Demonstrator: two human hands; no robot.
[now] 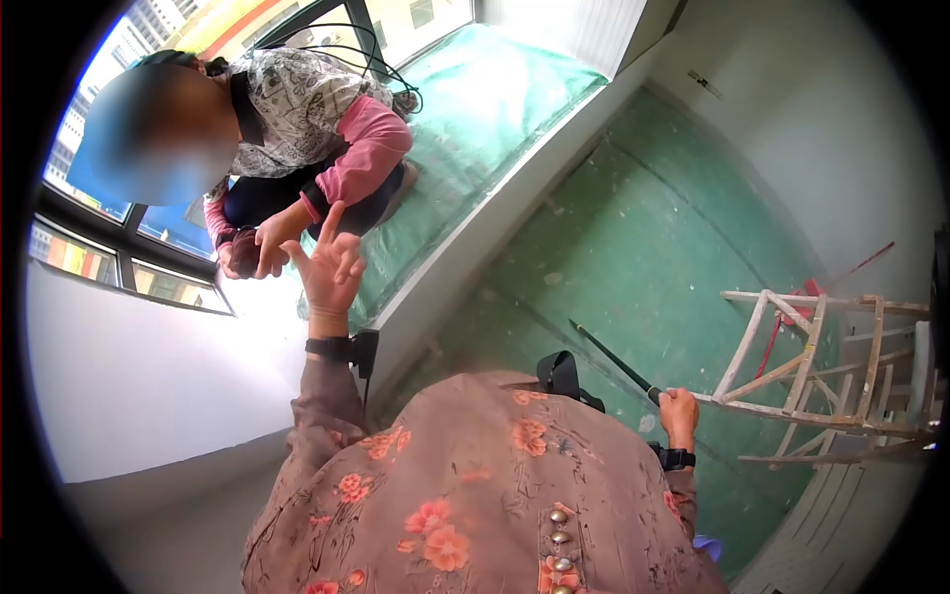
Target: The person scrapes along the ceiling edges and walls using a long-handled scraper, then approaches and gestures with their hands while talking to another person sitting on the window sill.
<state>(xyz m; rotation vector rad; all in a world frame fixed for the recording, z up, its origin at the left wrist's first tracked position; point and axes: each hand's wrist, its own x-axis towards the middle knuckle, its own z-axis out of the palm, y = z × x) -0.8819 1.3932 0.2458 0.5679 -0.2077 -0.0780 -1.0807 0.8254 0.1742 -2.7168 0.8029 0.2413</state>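
Observation:
My left hand (pixel 332 269) is raised at the left of centre, fingers apart and nothing in it, near the hands of another person (pixel 307 119). That person crouches on a ledge covered in green sheeting (pixel 475 109) and holds a small dark reddish-brown object (pixel 245 253). Low on the right, my right hand (pixel 679 416) is closed round the end of a long dark stick-like tool (pixel 618 363). The tool's thin tip points up and to the left, over the green floor.
Wooden ladders or trestles (pixel 792 366) stand at the right, with a red object (pixel 809 297) among them. A window frame (pixel 124 238) is at the left above a white wall (pixel 168 366). The green-covered floor (pixel 594 257) spreads beyond the ledge.

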